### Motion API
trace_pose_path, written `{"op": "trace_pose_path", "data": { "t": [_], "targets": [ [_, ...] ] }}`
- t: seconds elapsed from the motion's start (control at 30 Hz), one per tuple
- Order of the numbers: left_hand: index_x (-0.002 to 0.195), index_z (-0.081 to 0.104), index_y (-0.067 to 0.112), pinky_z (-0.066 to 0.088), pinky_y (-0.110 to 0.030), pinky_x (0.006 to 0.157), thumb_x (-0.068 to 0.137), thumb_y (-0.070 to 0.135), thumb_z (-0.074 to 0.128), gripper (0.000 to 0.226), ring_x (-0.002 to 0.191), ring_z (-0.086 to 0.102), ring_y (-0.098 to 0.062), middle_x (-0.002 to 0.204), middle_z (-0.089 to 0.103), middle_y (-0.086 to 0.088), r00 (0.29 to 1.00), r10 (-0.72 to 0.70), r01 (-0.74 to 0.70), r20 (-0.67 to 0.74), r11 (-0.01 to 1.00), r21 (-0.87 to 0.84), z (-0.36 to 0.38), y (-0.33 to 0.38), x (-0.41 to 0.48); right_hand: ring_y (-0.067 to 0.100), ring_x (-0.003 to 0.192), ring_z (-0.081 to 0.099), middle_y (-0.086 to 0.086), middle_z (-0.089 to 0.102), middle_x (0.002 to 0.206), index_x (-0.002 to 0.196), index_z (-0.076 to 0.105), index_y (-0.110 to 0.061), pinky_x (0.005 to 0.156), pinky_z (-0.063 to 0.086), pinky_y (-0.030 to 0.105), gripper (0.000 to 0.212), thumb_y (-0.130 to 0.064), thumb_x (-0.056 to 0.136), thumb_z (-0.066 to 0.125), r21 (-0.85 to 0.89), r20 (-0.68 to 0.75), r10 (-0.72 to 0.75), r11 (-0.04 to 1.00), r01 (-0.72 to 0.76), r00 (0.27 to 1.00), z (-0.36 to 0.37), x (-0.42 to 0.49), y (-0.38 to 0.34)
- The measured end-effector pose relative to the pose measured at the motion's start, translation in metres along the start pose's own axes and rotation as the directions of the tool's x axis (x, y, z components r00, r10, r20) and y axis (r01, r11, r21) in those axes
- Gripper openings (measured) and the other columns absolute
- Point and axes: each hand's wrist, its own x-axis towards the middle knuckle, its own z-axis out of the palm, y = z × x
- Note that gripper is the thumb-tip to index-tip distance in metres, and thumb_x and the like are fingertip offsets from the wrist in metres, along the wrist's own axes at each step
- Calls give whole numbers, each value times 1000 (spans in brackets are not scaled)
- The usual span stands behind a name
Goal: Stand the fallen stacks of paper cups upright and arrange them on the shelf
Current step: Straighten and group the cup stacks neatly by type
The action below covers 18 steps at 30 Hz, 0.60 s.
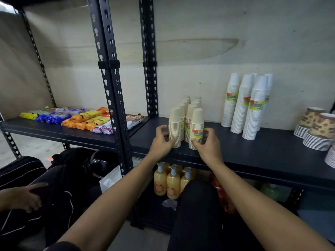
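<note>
Cream-coloured stacks of nested paper cups (186, 113) stand upright, mouths down, in two short rows on the dark flat shelf board (253, 153); they are close to its front edge and toward its left end, near the black perforated steel upright (116, 105), and the rows run back toward the rear edge. The left grip (161, 140) is curled around the low part of the front left stack (175, 127), fingers at the outer side; the right grip (206, 142) holds the front right stack (196, 129) in the same way, thumb just below its green and yellow label. I judge that both stacks are held near the base because a tall stack tips easily when it is pushed high up; a low hold lets it slide without leaning. The two hands come from the outer sides, so they seem to bring the front pair together and into line with the stacks behind. No stack in view lies on its side; the task looks almost finished, with only the alignment left. Tall white paper cup stacks (243, 105) stand well apart to the right, nearer the rear edge; brown patterned cup stacks (317, 127) stand at the right end; each kind has its own group. The front pair is near the front edge, so a pull toward the person could drop it.
</note>
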Motion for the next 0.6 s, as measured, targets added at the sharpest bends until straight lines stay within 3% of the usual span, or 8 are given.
{"op": "trace_pose_path", "data": {
  "t": [0.13,0.3,0.5,0.6],
  "targets": [
    [140,29,32,55,-41,99,85,17,77,74,110,65,-12,115,63,2,1000,10,-10,16,1000,7,-4,-1,1,18,109,62,4,61,122,126,50,-17,89,56,39,55,-34,83,81,2,-8,3,1000,-3,1000,1,-1,-1],
    [135,37,27,57,-38,87,72,36,89,82,92,63,-10,102,62,1,990,77,-57,-118,985,163,6,0,1,17,109,62,4,61,123,126,49,-18,91,56,39,55,-33,84,81,-1,-1,1,1000,-1,1000,0,-3,-2],
    [145,37,25,54,-38,96,70,61,81,94,116,59,-13,136,55,3,987,123,-95,-102,965,243,15,2,2,16,106,63,1,62,120,124,50,-21,90,57,42,55,-37,82,82,-3,-2,9,1000,-9,1000,-1,-2,-1],
    [155,31,23,51,-36,104,82,41,76,88,121,59,-10,143,57,4,992,129,-128,3,978,164,7,2,0,16,107,63,2,61,122,126,48,-21,90,57,42,57,-39,83,81,-16,-1,-7,1000,7,1000,0,-4,-1]
  ]
}}
